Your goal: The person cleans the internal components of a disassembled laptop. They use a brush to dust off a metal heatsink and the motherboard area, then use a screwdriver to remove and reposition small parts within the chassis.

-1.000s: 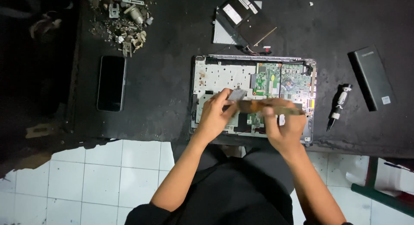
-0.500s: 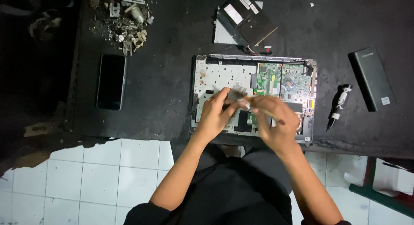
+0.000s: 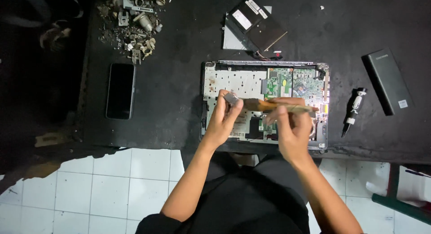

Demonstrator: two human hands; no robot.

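An opened laptop chassis (image 3: pixel 233 77) with a green circuit board (image 3: pixel 294 83) lies on the black table. My left hand (image 3: pixel 223 119) holds a small grey metal part (image 3: pixel 232 98) above the chassis. My right hand (image 3: pixel 292 126) grips a wooden-handled brush (image 3: pixel 274 105) held level, its bristle end close to the metal part.
A black phone (image 3: pixel 120 91) lies to the left. A pile of metal scraps (image 3: pixel 134 23) sits at the back left. A removed drive unit (image 3: pixel 253 25) lies behind the chassis. At right are an electric screwdriver (image 3: pixel 353 109) and a black battery pack (image 3: pixel 387 81). White floor tiles (image 3: pixel 90 189) show below the table edge.
The brush swung out of level half a second ago and is back horizontal now, closer to the metal part. My left hand has stayed about where it was.
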